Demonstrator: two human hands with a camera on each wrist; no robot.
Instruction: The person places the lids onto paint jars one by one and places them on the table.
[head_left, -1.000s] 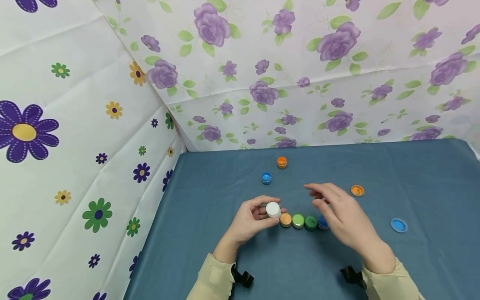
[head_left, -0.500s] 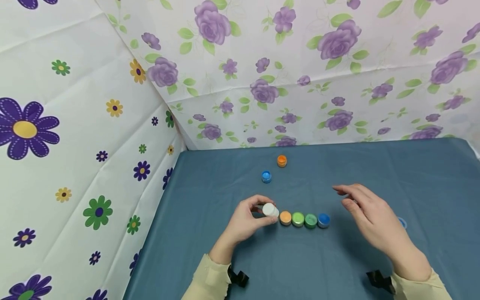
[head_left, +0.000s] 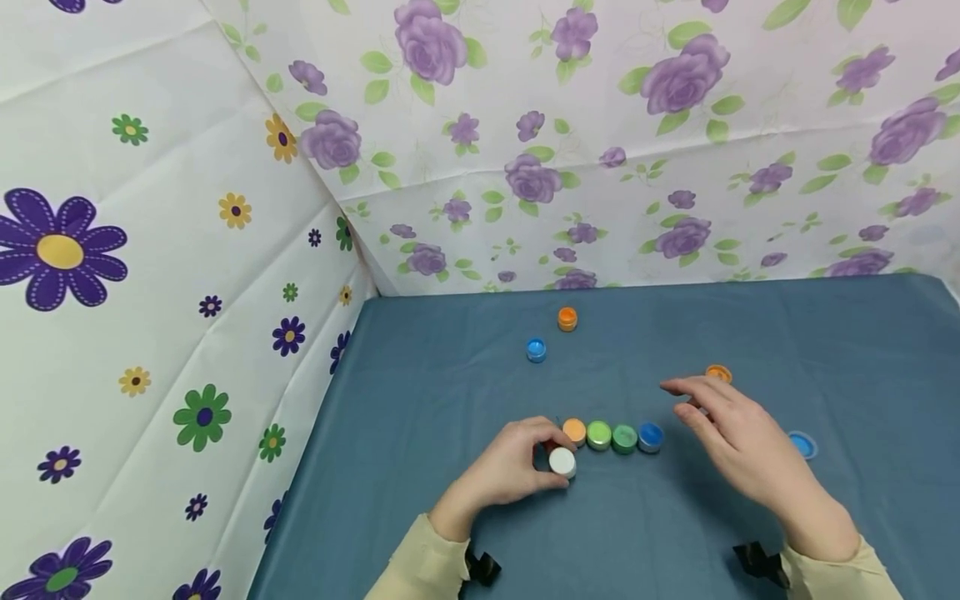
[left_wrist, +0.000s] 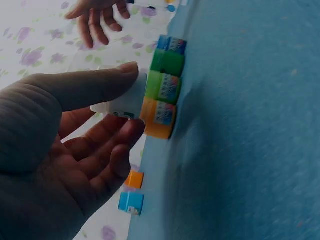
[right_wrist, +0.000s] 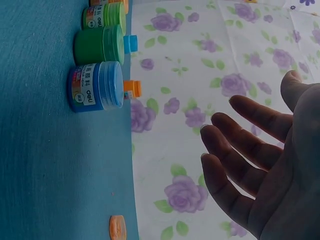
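Between thumb and fingers my left hand [head_left: 504, 467] pinches a small white paint jar [head_left: 562, 463]. It is just in front of the left end of a row of capped paint jars; whether it touches the table I cannot tell. From left to right the row has an orange jar [head_left: 574, 432], a light green jar [head_left: 599, 436], a dark green jar [head_left: 624, 439] and a blue jar [head_left: 650, 437]. My right hand [head_left: 757, 458] hovers to the right of the blue jar, fingers loosely bent and holding nothing, as the right wrist view [right_wrist: 260, 155] also shows.
Farther back on the blue-covered table [head_left: 450, 367] stand a small uncapped blue jar [head_left: 536, 350] and an uncapped orange jar [head_left: 567, 319]. An orange lid [head_left: 718, 373] and a blue lid [head_left: 802, 445] lie at the right. Flowered cloth [head_left: 465, 208] hangs behind and at the left.
My left hand has brought the white jar from beside the row's left end to a spot nearer me. Earlier my right hand swung right, away from the blue jar; it has since stayed nearly still.
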